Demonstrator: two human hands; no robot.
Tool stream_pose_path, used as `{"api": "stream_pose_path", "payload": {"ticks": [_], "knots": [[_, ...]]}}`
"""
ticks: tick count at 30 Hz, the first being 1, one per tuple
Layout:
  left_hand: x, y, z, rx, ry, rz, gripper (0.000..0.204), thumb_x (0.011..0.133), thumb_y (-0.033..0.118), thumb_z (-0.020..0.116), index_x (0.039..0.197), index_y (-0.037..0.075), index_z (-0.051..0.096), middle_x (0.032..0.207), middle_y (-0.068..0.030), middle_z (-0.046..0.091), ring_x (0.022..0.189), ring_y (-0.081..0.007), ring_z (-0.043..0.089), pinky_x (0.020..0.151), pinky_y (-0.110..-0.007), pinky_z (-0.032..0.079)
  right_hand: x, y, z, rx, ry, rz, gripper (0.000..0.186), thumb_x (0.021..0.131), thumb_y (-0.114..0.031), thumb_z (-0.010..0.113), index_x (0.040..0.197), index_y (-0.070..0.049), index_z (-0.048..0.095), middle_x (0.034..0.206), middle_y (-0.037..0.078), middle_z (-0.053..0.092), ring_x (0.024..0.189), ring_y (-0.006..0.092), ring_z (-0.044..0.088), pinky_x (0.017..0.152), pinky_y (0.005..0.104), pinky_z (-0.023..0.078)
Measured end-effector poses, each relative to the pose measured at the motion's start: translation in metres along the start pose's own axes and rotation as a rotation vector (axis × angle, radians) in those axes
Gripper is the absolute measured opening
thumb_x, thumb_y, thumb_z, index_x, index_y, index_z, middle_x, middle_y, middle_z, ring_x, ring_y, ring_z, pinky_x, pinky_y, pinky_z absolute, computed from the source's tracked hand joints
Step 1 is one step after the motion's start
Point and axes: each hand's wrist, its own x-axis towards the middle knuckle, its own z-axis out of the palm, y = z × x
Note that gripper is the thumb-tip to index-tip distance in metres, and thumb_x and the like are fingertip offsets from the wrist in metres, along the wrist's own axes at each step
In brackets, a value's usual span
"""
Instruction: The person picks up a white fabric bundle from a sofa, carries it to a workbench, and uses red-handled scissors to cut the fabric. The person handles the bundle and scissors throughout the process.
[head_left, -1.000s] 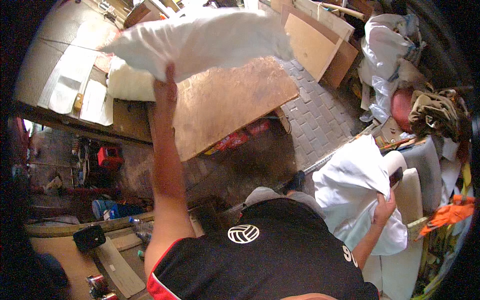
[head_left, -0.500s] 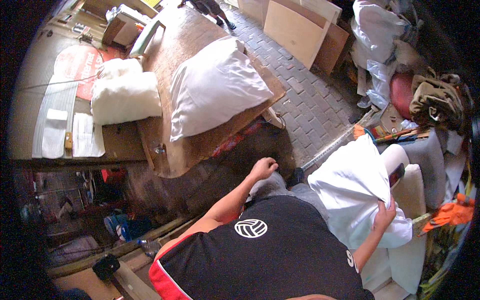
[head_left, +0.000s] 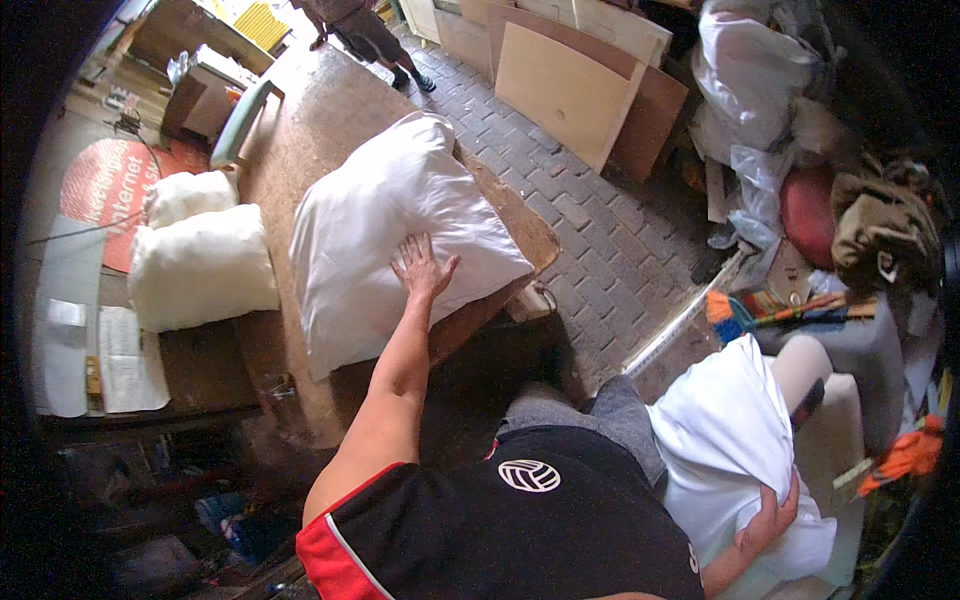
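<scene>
A large white pillow (head_left: 360, 250) lies on the brown wooden table. My left hand (head_left: 422, 270) rests flat on its top, fingers spread and stretched out. At my right side, a bundle of white cloth (head_left: 715, 420) hangs in loose folds in front of pale foam pieces. My right hand (head_left: 770, 515) is closed on its lower right part, fingers curled into the fabric. Whether something fills this cloth cannot be seen. Two smaller cream cushions (head_left: 205, 265) sit left of the large pillow.
The wooden table (head_left: 275, 160) has a green padded piece (head_left: 245, 125) on it. Sheets of board (head_left: 565, 90) lean beyond the paved floor (head_left: 590, 240). Bagged fabrics (head_left: 750, 80) and an orange cloth (head_left: 905, 455) are at the right. A person (head_left: 365, 40) stands at the far end.
My left hand has reached forward from my lap onto the large pillow. My right hand still grips the white cloth, now a little lower. The person in the distance shows more fully.
</scene>
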Motion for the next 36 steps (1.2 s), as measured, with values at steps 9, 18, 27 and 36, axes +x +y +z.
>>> {"api": "stream_pose_path", "payload": {"ticks": [9, 18, 27, 36], "knots": [[-0.006, -0.015, 0.051, -0.185, 0.141, 0.023, 0.083, 0.084, 0.057, 0.053, 0.149, 0.014, 0.024, 0.156, -0.0141, 0.014, 0.143, -0.0348, 0.012, 0.113, -0.056, 0.005, 0.102, -0.089, 0.116, -0.124, 0.010, -0.279, 0.049, 0.074, -0.006, 0.055, 0.121, 0.007, 0.055, 0.118, 0.020, 0.059, 0.108, 0.0284, 0.055, 0.099, 0.0348, 0.037], [0.009, -0.009, 0.044, -0.152, 0.057, -0.060, 0.082, 0.081, 0.055, 0.058, 0.147, 0.014, 0.029, 0.153, -0.0147, 0.021, 0.142, -0.0346, 0.016, 0.114, -0.055, 0.007, 0.205, -0.170, 0.209, 0.098, 0.045, -0.304, 0.050, 0.074, -0.006, 0.061, 0.123, 0.005, 0.055, 0.119, 0.018, 0.058, 0.102, 0.0270, 0.058, 0.090, 0.0368, 0.045], [0.017, 0.036, 0.045, -0.022, 0.076, -0.292, 0.084, 0.075, 0.048, 0.064, 0.144, 0.013, 0.033, 0.153, -0.0156, 0.021, 0.143, -0.0335, 0.014, 0.114, -0.057, 0.006, 0.389, -0.125, 0.360, 0.020, -0.528, -0.325, 0.046, 0.074, 0.007, 0.065, 0.119, 0.007, 0.054, 0.108, 0.015, 0.062, 0.095, 0.0233, 0.059, 0.086, 0.0333, 0.046], [0.040, 0.076, 0.049, -0.014, 0.172, -0.543, 0.082, 0.069, 0.036, 0.062, 0.141, 0.009, 0.036, 0.151, -0.0178, 0.024, 0.142, -0.0354, 0.015, 0.114, -0.058, 0.007, 0.472, -0.258, 0.472, 0.108, -0.771, -0.576, 0.031, 0.077, 0.001, 0.059, 0.108, 0.006, 0.057, 0.098, 0.010, 0.063, 0.087, 0.0190, 0.059, 0.079, 0.0305, 0.047]]}}
